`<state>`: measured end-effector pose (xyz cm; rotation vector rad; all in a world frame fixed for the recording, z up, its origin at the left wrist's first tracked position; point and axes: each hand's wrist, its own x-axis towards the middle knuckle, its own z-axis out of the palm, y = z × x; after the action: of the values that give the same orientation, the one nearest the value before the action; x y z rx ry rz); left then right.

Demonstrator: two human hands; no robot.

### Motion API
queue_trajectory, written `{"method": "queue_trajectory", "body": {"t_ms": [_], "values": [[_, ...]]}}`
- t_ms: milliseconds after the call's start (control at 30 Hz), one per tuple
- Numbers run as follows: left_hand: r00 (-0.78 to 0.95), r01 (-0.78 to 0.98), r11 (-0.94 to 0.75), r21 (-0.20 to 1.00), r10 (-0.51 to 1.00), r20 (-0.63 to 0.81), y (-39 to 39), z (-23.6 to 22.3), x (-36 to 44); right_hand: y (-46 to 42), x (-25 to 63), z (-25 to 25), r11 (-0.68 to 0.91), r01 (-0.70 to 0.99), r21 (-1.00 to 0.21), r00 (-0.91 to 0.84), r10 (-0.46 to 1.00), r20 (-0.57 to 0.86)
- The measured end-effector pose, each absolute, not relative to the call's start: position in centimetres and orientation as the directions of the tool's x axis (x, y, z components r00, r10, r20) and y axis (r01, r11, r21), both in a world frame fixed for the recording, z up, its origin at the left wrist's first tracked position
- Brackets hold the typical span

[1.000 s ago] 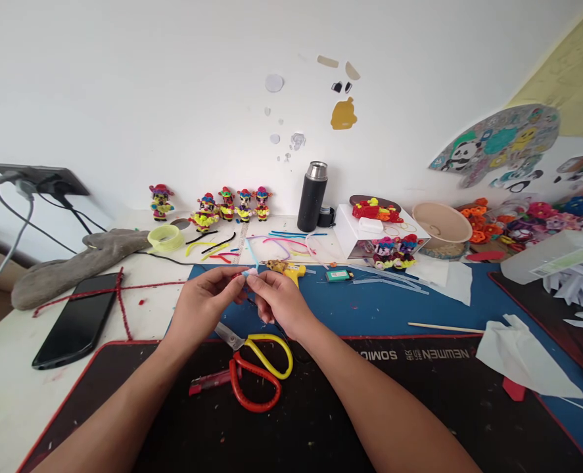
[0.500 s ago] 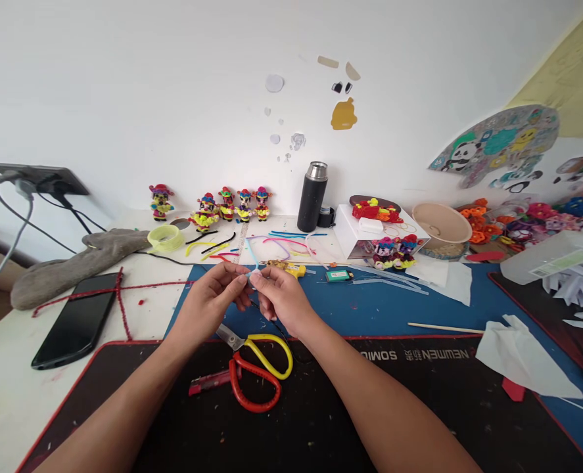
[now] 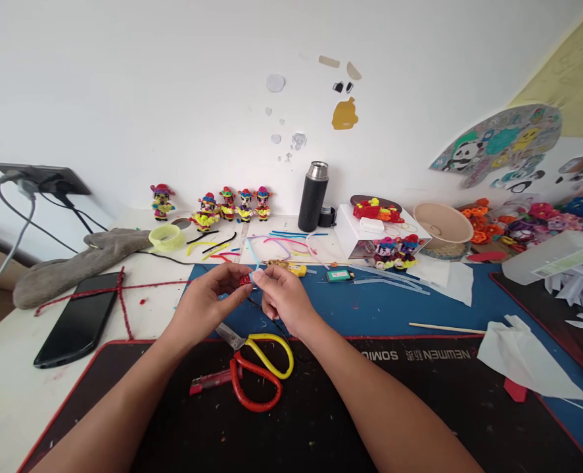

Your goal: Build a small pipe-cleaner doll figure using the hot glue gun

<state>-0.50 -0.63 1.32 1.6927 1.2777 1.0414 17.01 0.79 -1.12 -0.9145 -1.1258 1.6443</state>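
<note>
Above the blue mat, my left hand point(image 3: 207, 299) and my right hand point(image 3: 288, 295) meet, with fingers closed around one small pipe-cleaner piece point(image 3: 244, 280). Its red fuzzy part shows by my left fingers. A pale part sits at my right thumb and fingertips, and a light blue pipe cleaner point(image 3: 252, 252) sticks up from there. My fingers hide the rest. Just below my hands lie scissors point(image 3: 231, 336) with one yellow and one red handle, partly over a red utility knife point(image 3: 207, 381).
A phone point(image 3: 79, 322) with red pipe cleaners across it lies left. Behind are tape point(image 3: 167, 238), several pipe-cleaner figures point(image 3: 207, 211), a black flask point(image 3: 313, 197), a yellow glue gun point(image 3: 296, 269) and a white box point(image 3: 346, 233). Tissue point(image 3: 522, 355) and a stick point(image 3: 446, 328) lie right.
My left fingers have opened outward and shifted slightly, so the piece's red part now shows between them. My right hand keeps its pinch in nearly the same spot.
</note>
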Motion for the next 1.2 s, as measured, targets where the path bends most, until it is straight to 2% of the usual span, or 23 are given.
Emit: {"method": "queue_trajectory", "body": {"t_ms": [433,667,867,1200], "values": [[0.091,0.405,-0.226,0.886,0.974,0.207,-0.8,1.2,-0.1,0.5,16.9,-1.1,-0.211,-0.230,-0.950,-0.354,0.927,-0.120],[0.004,0.229,-0.095,0.969,0.995,0.096,-0.2,1.2,-0.5,0.4,17.0,-0.7,-0.211,-0.235,-0.949,-0.373,0.921,-0.113],[0.008,0.182,-0.046,0.982,0.999,0.045,-0.2,1.7,-0.5,0.4,17.0,-0.6,-0.205,-0.256,-0.945,-0.359,0.928,-0.105],[0.052,0.297,-0.175,0.939,0.985,0.167,-0.4,0.6,-0.6,0.5,17.0,-0.8,-0.215,-0.238,-0.947,-0.382,0.917,-0.112]]}}
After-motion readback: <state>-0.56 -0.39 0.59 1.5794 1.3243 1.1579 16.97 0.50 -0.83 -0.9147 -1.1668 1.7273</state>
